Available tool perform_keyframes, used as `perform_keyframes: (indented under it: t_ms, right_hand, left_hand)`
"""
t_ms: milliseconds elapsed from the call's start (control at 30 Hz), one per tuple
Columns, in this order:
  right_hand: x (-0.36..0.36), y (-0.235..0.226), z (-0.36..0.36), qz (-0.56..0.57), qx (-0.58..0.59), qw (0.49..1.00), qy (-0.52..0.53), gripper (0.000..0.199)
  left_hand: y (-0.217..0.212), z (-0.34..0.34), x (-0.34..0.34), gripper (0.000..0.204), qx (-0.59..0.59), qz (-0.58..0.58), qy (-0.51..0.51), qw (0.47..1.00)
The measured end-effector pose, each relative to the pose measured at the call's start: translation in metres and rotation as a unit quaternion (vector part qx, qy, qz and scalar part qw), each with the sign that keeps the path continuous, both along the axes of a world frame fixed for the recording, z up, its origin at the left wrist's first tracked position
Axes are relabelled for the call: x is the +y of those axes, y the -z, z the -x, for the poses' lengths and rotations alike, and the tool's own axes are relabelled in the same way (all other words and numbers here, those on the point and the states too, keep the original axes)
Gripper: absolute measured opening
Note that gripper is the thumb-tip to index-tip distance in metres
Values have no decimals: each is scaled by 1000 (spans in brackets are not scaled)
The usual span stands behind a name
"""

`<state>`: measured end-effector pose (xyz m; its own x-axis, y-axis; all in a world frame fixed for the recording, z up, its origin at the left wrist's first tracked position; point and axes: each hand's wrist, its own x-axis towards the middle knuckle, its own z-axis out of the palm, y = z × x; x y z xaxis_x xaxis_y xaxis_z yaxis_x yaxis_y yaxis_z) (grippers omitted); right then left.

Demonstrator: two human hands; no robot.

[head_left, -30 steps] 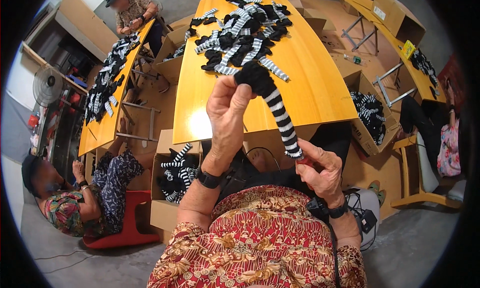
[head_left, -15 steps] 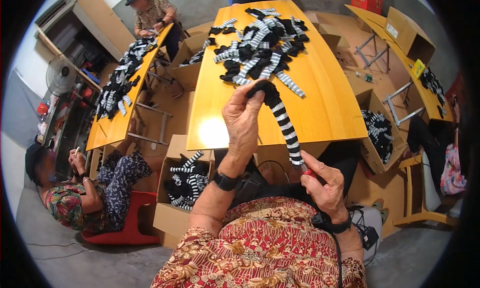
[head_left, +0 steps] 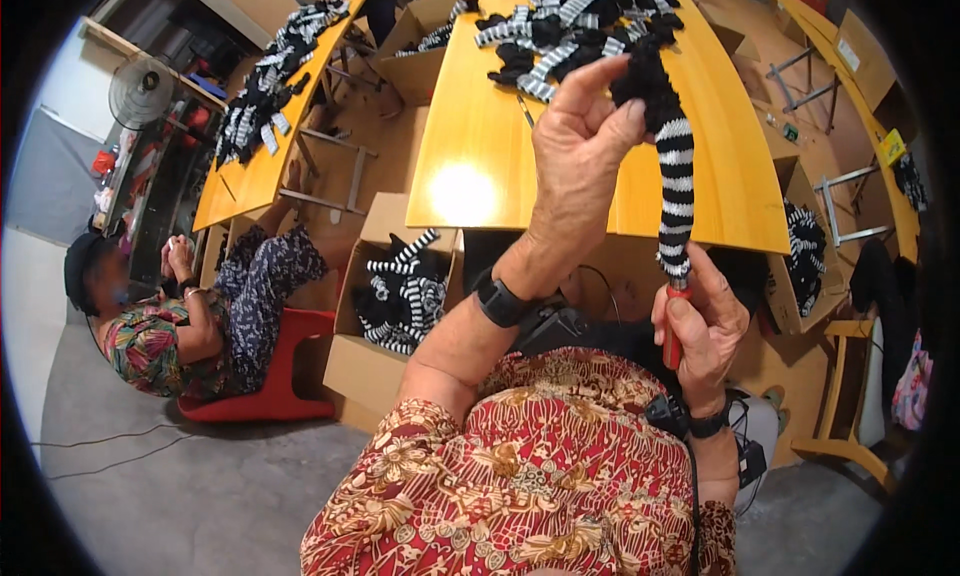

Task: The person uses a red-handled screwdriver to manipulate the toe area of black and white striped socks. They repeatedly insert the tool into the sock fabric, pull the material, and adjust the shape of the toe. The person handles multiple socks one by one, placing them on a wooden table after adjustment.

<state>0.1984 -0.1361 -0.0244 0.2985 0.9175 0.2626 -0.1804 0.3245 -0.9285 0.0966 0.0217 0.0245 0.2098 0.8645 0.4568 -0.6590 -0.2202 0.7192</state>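
Left hand [head_left: 580,141] raised above the table edge, thumb and fingers pinched together on the fuzzy black top of a black-and-white striped fabric tube [head_left: 676,191]; index finger stretched out over it. Tube hangs straight down from that pinch, taut, in front of the yellow table [head_left: 470,146]. Right hand [head_left: 705,326] below, fingers wrapped tight around a red-handled tool [head_left: 672,341], thumb pressed along the shaft; the tool's upper end runs into the tube's lower opening, tip hidden inside the fabric. Step in hand, as I read it: the tool worked up inside the tube while the upper hand holds it stretched, either stuffing it or turning it. The next move would call for a firm top pinch and a push in line with the tube, so the fabric does not bunch. Beyond: a heap of striped pieces [head_left: 575,21] on the table's far end, an open cardboard box [head_left: 350,361] of the same pieces beside the table, a seated person [head_left: 185,311] on a red chair to the left.
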Motion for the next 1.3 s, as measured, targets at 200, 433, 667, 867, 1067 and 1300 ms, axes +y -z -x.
perform_keyframes:
  t_ms: [200, 433, 667, 867, 1067, 1300]
  right_hand:
    - [1, 8, -21, -18, -208, 978, 21, 45]
    - [-8, 9, -16, 0, -192, 981, 10, 44]
    - [-11, 10, -11, -9, -137, 990, 20, 43]
    - [2, 11, -12, -169, -301, 932, 108, 47]
    - [7, -7, -15, -156, -323, 931, 68, 48]
    - [1, -10, -32, -18, -139, 989, -50, 45]
  left_hand:
    - [0, 15, 1, 25, -16, 88, 90, 992]
    - [3, 10, 2, 17, -56, 48, 52, 996]
    - [15, -2, -2, 15, -50, -28, -13, 998]
    - [12, -8, -13, 19, -123, 55, 141, 981]
    - [19, 3, -12, 21, -98, 71, 104, 987]
    - [-6, 25, -8, 34, -23, 81, 113, 990]
